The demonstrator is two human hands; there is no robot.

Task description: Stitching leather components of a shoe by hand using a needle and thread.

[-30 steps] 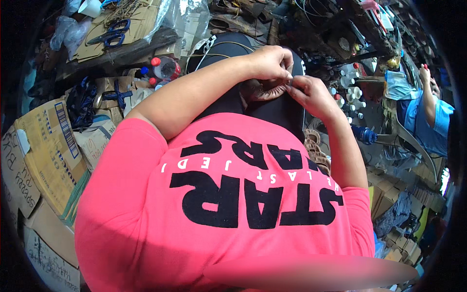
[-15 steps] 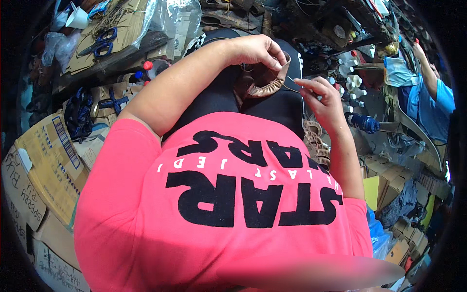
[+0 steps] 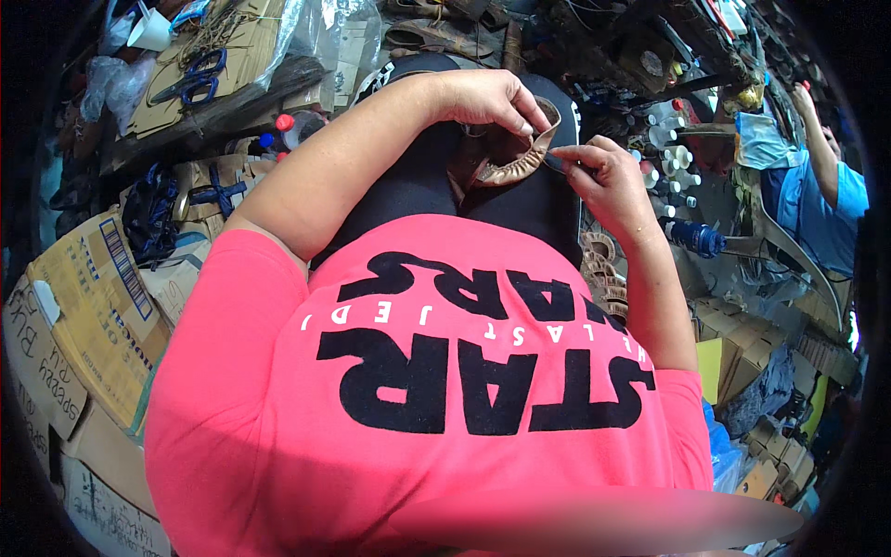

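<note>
Left hand point(image 3: 495, 98) pinched the rim of 1 gathered brown piece point(image 3: 512, 170); right hand point(image 3: 613, 178) was just beside, grip indeterminable.

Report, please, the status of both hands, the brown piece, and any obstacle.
Left hand pinching edge of brown piece. Right hand beside it, grip contents unclear. Brown piece over lap, gathered edge visible. Bottles farther right, not blocking.

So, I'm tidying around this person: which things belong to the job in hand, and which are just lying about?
In the job, it seems:
gathered brown piece, held by the left hand
something too small to identify, at the right hand

Lying about, it seems:
scissors
white cup
cardboard box
dark blue bottle
</note>
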